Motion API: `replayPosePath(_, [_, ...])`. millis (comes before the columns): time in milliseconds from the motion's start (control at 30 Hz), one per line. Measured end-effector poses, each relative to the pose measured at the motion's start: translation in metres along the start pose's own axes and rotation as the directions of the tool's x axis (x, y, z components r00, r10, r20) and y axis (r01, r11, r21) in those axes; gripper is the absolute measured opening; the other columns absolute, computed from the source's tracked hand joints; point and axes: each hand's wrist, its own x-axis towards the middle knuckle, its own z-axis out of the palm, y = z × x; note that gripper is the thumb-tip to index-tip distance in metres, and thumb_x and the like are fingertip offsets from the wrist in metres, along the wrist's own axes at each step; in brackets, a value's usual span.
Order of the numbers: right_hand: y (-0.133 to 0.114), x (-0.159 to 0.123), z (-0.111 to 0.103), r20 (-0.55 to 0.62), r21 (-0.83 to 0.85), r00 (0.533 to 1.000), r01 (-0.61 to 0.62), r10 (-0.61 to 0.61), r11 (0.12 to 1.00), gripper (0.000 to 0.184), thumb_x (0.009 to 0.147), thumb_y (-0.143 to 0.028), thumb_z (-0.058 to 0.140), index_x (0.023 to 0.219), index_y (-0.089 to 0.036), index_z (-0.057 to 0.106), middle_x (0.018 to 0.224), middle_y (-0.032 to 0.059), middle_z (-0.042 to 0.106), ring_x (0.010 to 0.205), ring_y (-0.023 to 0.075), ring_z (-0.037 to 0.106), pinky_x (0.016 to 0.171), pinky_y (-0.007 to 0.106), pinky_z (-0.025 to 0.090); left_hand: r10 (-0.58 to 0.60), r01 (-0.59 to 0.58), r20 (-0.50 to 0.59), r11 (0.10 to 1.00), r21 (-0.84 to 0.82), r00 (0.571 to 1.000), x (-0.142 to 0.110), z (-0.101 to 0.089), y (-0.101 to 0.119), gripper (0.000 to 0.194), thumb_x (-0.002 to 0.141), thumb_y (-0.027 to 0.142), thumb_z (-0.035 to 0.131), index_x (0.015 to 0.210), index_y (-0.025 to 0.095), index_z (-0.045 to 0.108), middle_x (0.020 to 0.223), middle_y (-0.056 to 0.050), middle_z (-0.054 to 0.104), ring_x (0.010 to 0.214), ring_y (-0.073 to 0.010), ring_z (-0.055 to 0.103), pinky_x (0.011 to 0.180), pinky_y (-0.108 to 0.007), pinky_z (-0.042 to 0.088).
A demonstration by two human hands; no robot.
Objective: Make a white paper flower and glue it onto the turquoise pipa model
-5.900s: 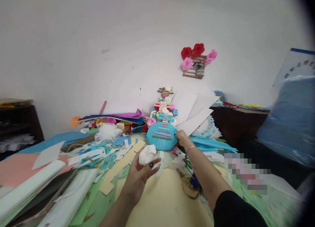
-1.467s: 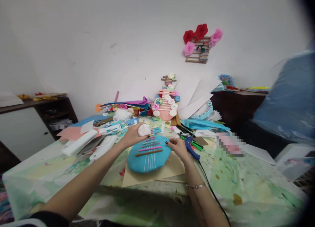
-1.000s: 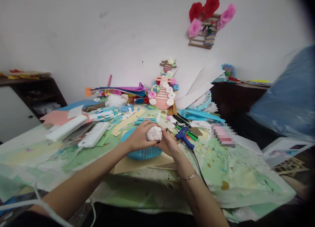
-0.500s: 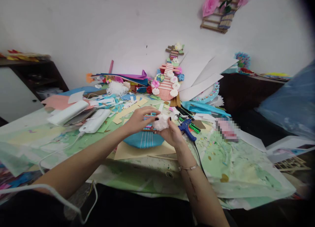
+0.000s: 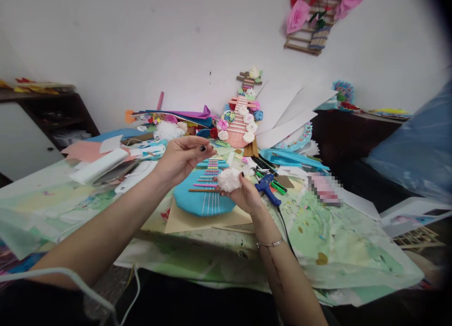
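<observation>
My right hand (image 5: pixel 247 194) holds a crumpled white paper flower (image 5: pixel 230 180), its thumb on the flower's right side and fingers beneath. Up and to the left of it, my left hand (image 5: pixel 185 158) is raised, apart from the flower, thumb and fingertips pinched together. Whether anything tiny is between them I cannot make out. Below both hands a blue craft guitar (image 5: pixel 192 201) with white strings and coloured sticks lies on a beige sheet (image 5: pixel 180 222). My right hand covers part of its right side. A blue glue gun (image 5: pixel 269 188) lies just right of my right hand.
A pink craft guitar (image 5: pixel 235 135) with paper flowers leans on the wall behind. White power strips and paper scraps (image 5: pixel 151 149) crowd the left. Green markers (image 5: pixel 277 187), a blue folded strip (image 5: pixel 296 160) and white boards (image 5: pixel 300 111) lie right. The glue gun's black cord (image 5: pixel 286 232) runs off the front.
My left hand has let go of the white paper flower and moved up and left, uncovering more of the blue guitar. My right hand still holds the flower in nearly the same place.
</observation>
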Motion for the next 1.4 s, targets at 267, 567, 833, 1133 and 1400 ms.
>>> replayPosePath(267, [0.002,0.001,-0.005,-0.023,-0.018,0.999,0.040,-0.040,0.999,0.049,0.083,-0.057,0.047,0.113,-0.021,0.055,0.114,0.0113,0.064,0.088,0.0217,0.063,0.073,0.033,0.048,0.129,-0.133,-0.152,0.991,-0.017,0.980,0.003,-0.006,0.041,0.020,0.080,0.009,0.055,0.083,0.024,0.068,0.083,0.005,0.070,0.096,-0.0145,0.065,0.096,-0.035,0.048])
replayPosePath(567, [0.004,0.000,-0.001,0.023,0.034,0.999,0.025,-0.026,0.999,0.052,0.078,-0.060,0.054,0.111,-0.020,0.057,0.109,0.0101,0.065,0.087,0.0223,0.063,0.069,0.032,0.048,-0.082,-0.172,0.337,0.734,0.657,0.938,0.005,0.004,-0.015,0.048,0.060,0.027,0.077,0.105,0.015,0.067,0.109,-0.010,0.069,0.103,-0.0282,0.063,0.091,-0.043,0.049])
replayPosePath(833, [0.006,0.000,-0.001,0.059,0.095,0.998,0.022,-0.028,0.995,0.045,0.079,-0.056,0.056,0.108,-0.021,0.058,0.097,0.0064,0.066,0.085,0.0210,0.062,0.067,0.030,0.047,-0.045,-0.277,0.341,0.487,0.828,0.939,-0.006,0.020,-0.034,0.020,0.075,0.032,0.062,0.084,0.020,0.075,0.090,-0.003,0.075,0.087,-0.0235,0.068,0.079,-0.031,0.052])
replayPosePath(1133, [0.007,0.002,-0.002,0.030,0.090,0.999,0.016,-0.019,0.996,0.044,0.080,-0.054,0.055,0.107,-0.019,0.055,0.100,0.0080,0.065,0.081,0.0200,0.061,0.065,0.031,0.046,0.049,-0.290,0.312,0.526,0.800,0.949,-0.005,0.023,-0.029,0.019,0.075,0.027,0.061,0.082,0.017,0.076,0.089,-0.006,0.075,0.086,-0.0230,0.068,0.078,-0.029,0.050])
replayPosePath(1400, [0.005,0.001,-0.002,0.110,0.161,0.994,-0.002,-0.016,0.987,0.044,0.083,-0.052,0.053,0.109,-0.018,0.058,0.104,0.0091,0.066,0.083,0.0205,0.063,0.069,0.031,0.048,-0.088,-0.014,0.135,0.790,0.613,0.987,0.005,0.022,-0.030,0.023,0.067,0.032,0.071,0.079,0.012,0.076,0.078,-0.008,0.075,0.074,-0.0218,0.067,0.064,-0.026,0.050])
